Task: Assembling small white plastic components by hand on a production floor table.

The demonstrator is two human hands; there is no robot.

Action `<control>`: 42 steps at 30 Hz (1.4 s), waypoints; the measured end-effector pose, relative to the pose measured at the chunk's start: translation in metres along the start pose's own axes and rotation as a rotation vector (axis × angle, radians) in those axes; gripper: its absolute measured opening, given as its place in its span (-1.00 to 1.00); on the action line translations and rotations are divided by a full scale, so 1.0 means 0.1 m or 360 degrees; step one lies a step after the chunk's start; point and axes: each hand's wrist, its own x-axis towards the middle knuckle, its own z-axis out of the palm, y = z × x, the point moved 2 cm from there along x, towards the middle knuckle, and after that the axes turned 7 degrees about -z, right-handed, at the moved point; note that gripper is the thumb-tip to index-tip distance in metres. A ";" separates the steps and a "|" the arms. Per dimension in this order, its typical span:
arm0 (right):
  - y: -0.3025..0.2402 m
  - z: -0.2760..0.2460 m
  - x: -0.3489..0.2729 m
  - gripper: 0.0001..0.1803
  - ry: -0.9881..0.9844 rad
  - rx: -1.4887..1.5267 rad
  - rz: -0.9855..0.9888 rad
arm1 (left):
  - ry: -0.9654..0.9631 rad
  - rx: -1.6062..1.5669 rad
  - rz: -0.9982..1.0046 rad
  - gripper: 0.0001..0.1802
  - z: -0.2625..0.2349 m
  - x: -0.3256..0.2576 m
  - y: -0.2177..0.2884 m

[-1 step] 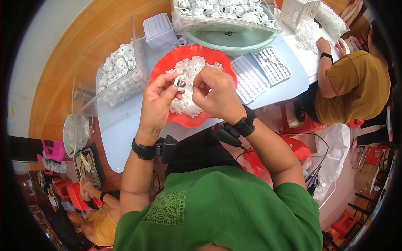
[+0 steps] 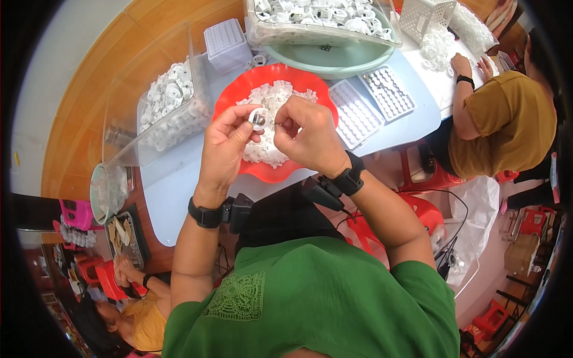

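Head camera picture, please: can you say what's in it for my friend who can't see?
A person's left hand holds a small round white part over a red, wavy-edged bowl of white pieces, while the right hand curls close beside it. A clear bin of white parts stands to the left.

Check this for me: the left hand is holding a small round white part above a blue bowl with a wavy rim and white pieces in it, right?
Not quite: the bowl is red, not blue, as the head view shows. The left hand does hold a small round white part above that wavy rim and the white pieces.
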 end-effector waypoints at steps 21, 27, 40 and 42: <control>-0.03 -0.12 -0.02 -0.85 -0.0079 0.0146 0.0167 | -0.0073 -0.0276 -0.0159 -0.69 -0.05 -0.02 -0.11; -0.08 -0.02 -0.07 -0.85 0.0005 0.0090 -0.0018 | -0.0083 -0.0275 -0.0170 -0.69 0.04 -0.03 -0.09; -0.06 -0.02 -0.07 -0.89 -0.0047 -0.0156 -0.0106 | -0.0034 -0.0049 -0.0089 -0.63 0.08 -0.06 -0.08; -0.05 -0.04 -0.07 -0.90 0.0000 -0.0009 0.0029 | -0.0032 -0.0090 -0.0119 -0.63 0.07 -0.06 -0.08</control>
